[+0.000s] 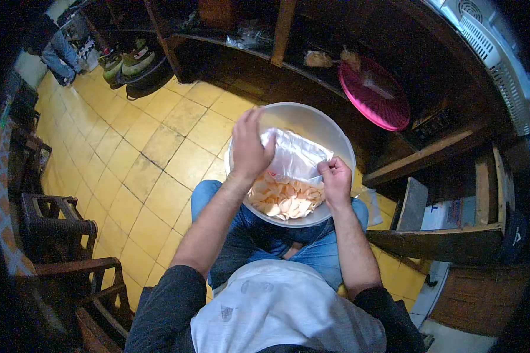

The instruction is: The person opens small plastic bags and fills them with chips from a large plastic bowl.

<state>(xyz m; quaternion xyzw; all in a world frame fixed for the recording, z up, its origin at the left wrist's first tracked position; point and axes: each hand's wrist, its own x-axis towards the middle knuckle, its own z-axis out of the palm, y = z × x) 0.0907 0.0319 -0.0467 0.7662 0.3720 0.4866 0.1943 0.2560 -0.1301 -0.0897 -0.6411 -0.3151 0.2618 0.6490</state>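
Observation:
Between my knees stands a big pale tub holding a heap of thin, pale orange chips. A clear plastic bag lies stretched across the tub's opening, above the chips. My right hand pinches the bag's right edge between thumb and fingers. At the bag's left end is my left hand, its fingers extended and slightly blurred over the tub's rim, the thumb close to the plastic.
A pink woven basket leans on the dark wooden shelving at the right. Green gas cylinders stand at the far left, near a person in jeans. Dark chairs line the left side of the yellow tiled floor.

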